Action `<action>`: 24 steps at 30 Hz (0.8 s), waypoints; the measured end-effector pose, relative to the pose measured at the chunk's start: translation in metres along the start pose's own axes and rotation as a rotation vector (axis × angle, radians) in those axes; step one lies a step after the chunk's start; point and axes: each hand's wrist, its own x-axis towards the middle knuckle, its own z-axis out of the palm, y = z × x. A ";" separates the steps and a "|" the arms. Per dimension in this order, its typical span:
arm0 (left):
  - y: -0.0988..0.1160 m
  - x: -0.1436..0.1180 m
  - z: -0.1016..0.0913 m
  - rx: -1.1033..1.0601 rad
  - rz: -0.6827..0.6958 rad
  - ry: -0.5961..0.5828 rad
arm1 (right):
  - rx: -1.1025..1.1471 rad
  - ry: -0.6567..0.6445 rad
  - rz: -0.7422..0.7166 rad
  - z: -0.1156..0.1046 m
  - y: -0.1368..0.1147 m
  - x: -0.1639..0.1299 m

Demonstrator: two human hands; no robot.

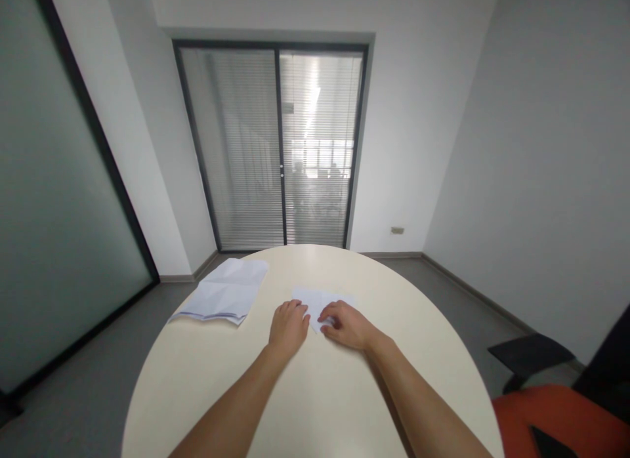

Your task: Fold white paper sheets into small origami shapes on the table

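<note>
Fingers (301, 308) of both hands press flat, apparently pinning the small white paper (322, 300) mid-counter (315, 392), nothing gripped. For a clean crease: align edges first, then run fingertips outward.

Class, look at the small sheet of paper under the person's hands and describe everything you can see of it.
The small sheet of paper is white and thin, lying flat on the round cream table, just beyond the middle. It looks folded, though creases are too faint to count. The left hand rests its fingers on its near left edge; the right hand presses its near right part. It lies apart from the paper stack.
</note>
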 end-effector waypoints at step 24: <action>-0.007 0.001 0.005 0.040 -0.096 0.036 | -0.045 -0.054 0.035 0.007 0.009 -0.004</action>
